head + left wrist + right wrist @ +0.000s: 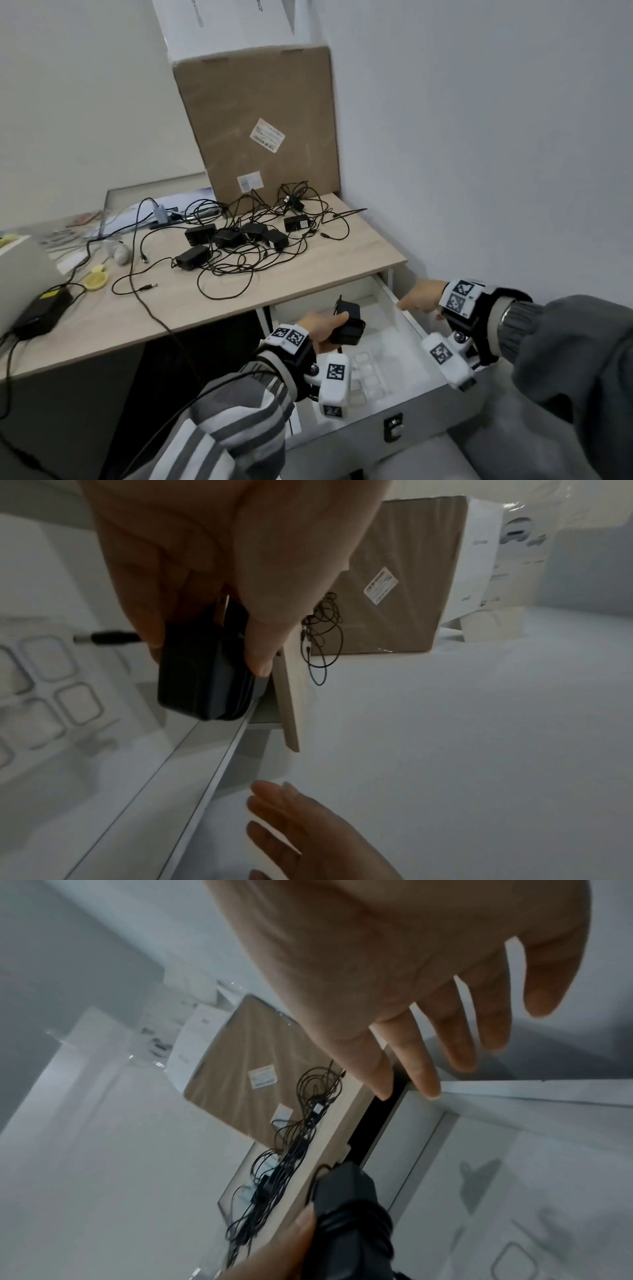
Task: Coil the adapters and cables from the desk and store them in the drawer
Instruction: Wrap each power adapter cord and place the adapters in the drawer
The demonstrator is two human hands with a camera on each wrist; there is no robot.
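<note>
A coiled adapter (pixel 346 323) is held clamped in the left hand (pixel 320 330) above the open drawer (pixel 407 325), lower centre of frame. The right hand (pixel 419 296) is kept empty, fingers apart, over the drawer's right rim. The coil could spring loose if dropped carelessly; the plug tip (pixel 103 638) could be snagged. More adapters (pixel 236 236) are left tangled on the tabletop (pixel 342 260).

Cardboard box (pixel 257 126) beside white wall (pixel 479 137)

The head view looks down from above and behind both hands onto the counter (pixel 342 260) and open drawer (pixel 404 346). Each wrist view sits close behind its palm, facing past the fingers; all three share the cardboard box (pixel 260 126) beyond the hands.
</note>
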